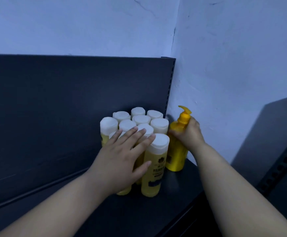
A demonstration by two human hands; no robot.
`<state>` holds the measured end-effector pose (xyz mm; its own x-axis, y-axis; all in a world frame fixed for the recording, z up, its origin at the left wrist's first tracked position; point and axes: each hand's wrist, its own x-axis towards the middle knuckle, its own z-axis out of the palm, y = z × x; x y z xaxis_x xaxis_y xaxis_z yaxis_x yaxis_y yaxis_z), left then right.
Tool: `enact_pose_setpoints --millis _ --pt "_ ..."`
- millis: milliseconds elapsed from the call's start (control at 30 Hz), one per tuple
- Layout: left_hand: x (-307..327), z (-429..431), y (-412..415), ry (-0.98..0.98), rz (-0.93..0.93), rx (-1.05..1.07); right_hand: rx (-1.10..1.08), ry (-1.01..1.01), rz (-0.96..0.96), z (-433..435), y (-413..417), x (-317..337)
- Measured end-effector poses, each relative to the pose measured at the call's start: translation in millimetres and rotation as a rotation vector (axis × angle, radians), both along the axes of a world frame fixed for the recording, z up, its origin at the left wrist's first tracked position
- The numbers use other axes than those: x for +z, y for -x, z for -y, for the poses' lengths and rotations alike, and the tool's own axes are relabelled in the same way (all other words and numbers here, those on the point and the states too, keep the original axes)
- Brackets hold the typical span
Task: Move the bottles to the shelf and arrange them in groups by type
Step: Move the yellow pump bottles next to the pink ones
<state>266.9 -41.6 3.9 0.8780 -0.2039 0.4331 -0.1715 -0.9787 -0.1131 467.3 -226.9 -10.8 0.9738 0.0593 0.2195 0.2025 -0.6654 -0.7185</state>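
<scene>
Left hand (122, 161) laid flat, fingers straight, on white-capped bottles (140, 124); pump bottle (177, 147) gripped by right hand (189, 134) at shelf (156, 211) right edge.

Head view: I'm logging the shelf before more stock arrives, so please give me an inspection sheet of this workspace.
Surface: dark shelf, bottles standing at its right end.
Job's things: cluster of white-capped yellow bottles, upright, packed together; yellow pump bottle upright just right of them.
Clutter: nothing seen.
Hands: left hand flat, fingers straight on the cluster's caps; right hand grips the pump bottle below its pump.
Cables: nothing seen.
Surroundings: dark back panel behind; pale wall in the corner; another dark rack at far right.
</scene>
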Motion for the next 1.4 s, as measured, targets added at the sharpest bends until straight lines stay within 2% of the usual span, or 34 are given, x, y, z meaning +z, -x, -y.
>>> enact_pose_setpoints --millis 100,200,267,367,500,567,633,767,833,1000,1100,1267,1400 --pt "2.5 6.2 -3.8 0.009 -0.009 -0.025 -0.013 -0.013 0.015 1.7 -5.9 -8.2" --pt "-0.3 17.9 -7.1 0.054 -0.034 -0.067 0.065 -0.009 0.069 13.8 1.0 -9.1" --pt "-4.6 30.6 -9.5 0.078 -0.058 -0.129 0.213 -0.026 0.0 29.3 11.6 -2.0" --pt "-10.4 55.0 -12.3 0.189 -0.101 -0.27 0.478 -0.105 -0.2 57.2 27.2 13.0" --pt "-18.1 89.8 -11.8 0.414 -0.176 -0.395 0.569 -0.105 -0.294 77.0 40.1 16.1" --pt "-27.7 103.1 -16.6 0.575 -0.313 -0.33 0.507 -0.08 -0.243 79.9 43.7 6.8" --pt "-39.6 110.9 -28.7 0.755 -0.472 -0.18 0.388 -0.06 -0.19 78.9 49.5 -6.0" --pt "-67.5 117.2 -57.2 0.934 -0.625 0.026 0.275 -0.182 -0.081 75.7 63.1 -25.3" --pt "-78.6 121.7 -70.0 1.038 -0.618 0.049 0.29 -0.214 -0.097 77.5 67.5 -28.6" --pt "-79.4 134.9 -89.1 1.456 -0.53 0.065 0.232 -0.322 -0.124 63.7 80.3 -42.5" --pt "-78.2 139.5 -85.8 1.5 -0.476 0.025 0.149 -0.292 -0.039 60.6 92.5 -39.5" --pt "-60.7 144.7 -58.4 1.453 -0.279 -0.099 0.161 -0.294 0.169 66.5 115.3 -10.7" --pt "-34.9 133.9 -24.5 1.426 -0.177 -0.142 0.175 -0.39 0.235 51.8 146.9 16.4"
